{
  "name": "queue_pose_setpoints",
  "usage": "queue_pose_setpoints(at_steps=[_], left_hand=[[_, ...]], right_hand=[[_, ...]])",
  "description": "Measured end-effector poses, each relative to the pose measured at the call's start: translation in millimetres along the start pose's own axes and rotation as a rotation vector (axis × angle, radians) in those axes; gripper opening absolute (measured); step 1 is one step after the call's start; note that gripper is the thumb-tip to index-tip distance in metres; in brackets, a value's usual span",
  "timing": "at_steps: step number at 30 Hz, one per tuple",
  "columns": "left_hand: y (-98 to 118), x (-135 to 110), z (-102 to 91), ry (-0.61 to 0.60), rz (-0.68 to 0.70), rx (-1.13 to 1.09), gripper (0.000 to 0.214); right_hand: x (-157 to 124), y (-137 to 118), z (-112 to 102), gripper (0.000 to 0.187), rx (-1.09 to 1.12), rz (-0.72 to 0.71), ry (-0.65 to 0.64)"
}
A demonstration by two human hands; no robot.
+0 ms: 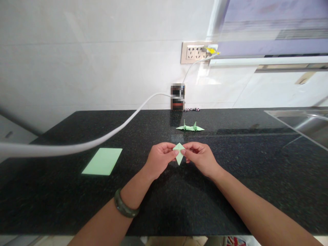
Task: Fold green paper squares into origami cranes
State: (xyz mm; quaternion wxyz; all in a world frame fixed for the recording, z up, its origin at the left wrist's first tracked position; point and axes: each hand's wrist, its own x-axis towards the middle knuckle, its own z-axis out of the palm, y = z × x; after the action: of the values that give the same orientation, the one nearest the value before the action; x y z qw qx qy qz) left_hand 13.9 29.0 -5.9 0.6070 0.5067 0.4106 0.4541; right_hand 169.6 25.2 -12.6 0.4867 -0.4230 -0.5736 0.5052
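Observation:
A small light-green folded paper (179, 157), diamond-shaped with a point toward me, is held up between both hands over the dark countertop. My left hand (162, 155) pinches its left corner between thumb and fingers. On the opposite corner, my right hand (200, 155) grips it the same way, thumb on the near face. Just beyond the hands stand two light-green origami cranes (190, 128), side by side and close together. To the left lies a stack of square green paper (102, 162), flat on the counter.
The black speckled countertop (64, 191) meets a tiled wall. A phone-like object (177, 97), blurred out, leans there with a beaded strap (192, 109) beside it. A white cable (102, 138) arcs across the left foreground. A metal sink (307, 124) is at right, a wall socket (196, 53) above.

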Motion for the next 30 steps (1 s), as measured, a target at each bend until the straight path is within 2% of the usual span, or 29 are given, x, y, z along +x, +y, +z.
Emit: queue_pose_setpoints(at_steps=[17, 24, 30], left_hand=[[1.5, -2.3, 2.9, -0.044, 0.02, -0.156, 0.017], [3.2, -3.9, 3.2, -0.064, 0.017, -0.153, 0.013], [4.1, -3.3, 1.2, -0.054, -0.106, -0.135, 0.026]], right_hand=[[-0.4, 4.8, 0.2, 0.016, 0.109, -0.026, 0.026], [-1.9, 2.8, -0.7, 0.006, 0.056, -0.149, -0.044], [-1.2, 1.8, -4.2, 0.009, -0.104, -0.265, -0.036]])
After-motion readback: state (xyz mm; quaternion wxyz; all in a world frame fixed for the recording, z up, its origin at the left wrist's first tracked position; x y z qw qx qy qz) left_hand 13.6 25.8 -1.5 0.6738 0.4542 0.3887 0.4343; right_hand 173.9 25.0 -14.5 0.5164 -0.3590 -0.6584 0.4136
